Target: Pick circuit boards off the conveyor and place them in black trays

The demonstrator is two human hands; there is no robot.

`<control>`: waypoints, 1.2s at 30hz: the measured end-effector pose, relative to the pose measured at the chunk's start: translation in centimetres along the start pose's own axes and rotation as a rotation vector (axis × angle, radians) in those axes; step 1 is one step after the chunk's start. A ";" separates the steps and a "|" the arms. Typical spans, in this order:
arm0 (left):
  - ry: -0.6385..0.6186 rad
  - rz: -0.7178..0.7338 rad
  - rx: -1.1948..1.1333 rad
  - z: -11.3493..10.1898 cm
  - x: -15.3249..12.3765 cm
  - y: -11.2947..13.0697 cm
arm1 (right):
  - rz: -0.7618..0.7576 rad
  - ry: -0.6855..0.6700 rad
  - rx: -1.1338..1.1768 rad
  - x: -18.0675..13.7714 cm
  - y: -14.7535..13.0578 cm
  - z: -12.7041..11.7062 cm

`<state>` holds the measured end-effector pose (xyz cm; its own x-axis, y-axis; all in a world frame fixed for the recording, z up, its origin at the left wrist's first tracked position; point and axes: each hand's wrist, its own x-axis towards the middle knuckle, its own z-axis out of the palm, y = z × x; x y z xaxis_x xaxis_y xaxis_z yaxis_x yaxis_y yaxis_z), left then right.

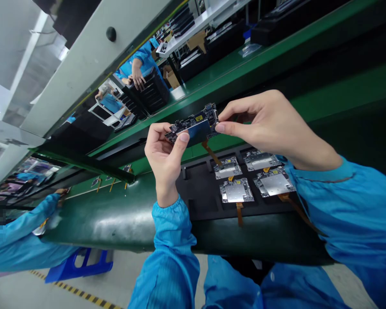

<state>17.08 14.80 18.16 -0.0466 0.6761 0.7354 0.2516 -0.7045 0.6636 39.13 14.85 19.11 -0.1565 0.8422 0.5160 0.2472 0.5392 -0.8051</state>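
L hand [165,161] gripped the left end of a circuit board [193,131], thumb pressed on the front nr its shiny plate, other fingers curled behind. R hand [266,124] was at the opp. end, thumb + index finger pinching the board's edge; couldn't tell if a small part sat btwn those tips. Board was up in the air, tilted, btwn both hands & above a black tray [197,193]. An orange strip [212,153] showed just below it; couldn't tell which board it was attached to.

Tray lay on a green bench [116,214], w/ four more boards [237,191] in its right part, partly behind R hand's sleeve [350,206]. Orange tails [239,214] stuck out from some of them, one hanging past the tray's near edge.

Further left along the bench, a few small boards [109,177] w/ orange strips lay in a row, & a co-worker's blue sleeve [22,219] reached in, hand [61,191] nr the bench's far side. Beyond the bench, another co-worker's hands [137,76] were at a black rack [154,92]. Blue stool [80,266] stood on the floor nr striped tape [80,292].
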 end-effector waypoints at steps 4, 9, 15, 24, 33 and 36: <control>-0.011 -0.037 -0.015 0.1 0.0 -0.1 | -0.011 0.027 -0.037 0.0 0.1 0.1; -0.097 -0.102 -0.069 0.3 -0.1 -0.4 | 0.010 0.073 -0.104 -0.1 0.2 0.4; -0.191 -0.171 -0.106 0.8 -0.6 -0.7 | 0.035 0.122 -0.170 -0.3 -0.2 0.6; -0.101 -0.167 -0.115 0.8 -0.5 -1.2 | 0.013 0.114 -0.076 0.0 0.1 1.3; -0.169 -0.184 -0.110 0.3 -0.5 -1.1 | 0.017 0.099 -0.045 -0.1 0.2 1.0; -0.189 -0.211 -0.110 0.3 -0.5 -1.0 | 0.038 0.061 -0.016 -0.2 0.2 0.8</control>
<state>17.10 15.22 17.06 0.0965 0.8306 0.5484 0.1486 -0.5568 0.8172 38.45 14.81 18.65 -0.0879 0.8601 0.5024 0.2672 0.5063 -0.8199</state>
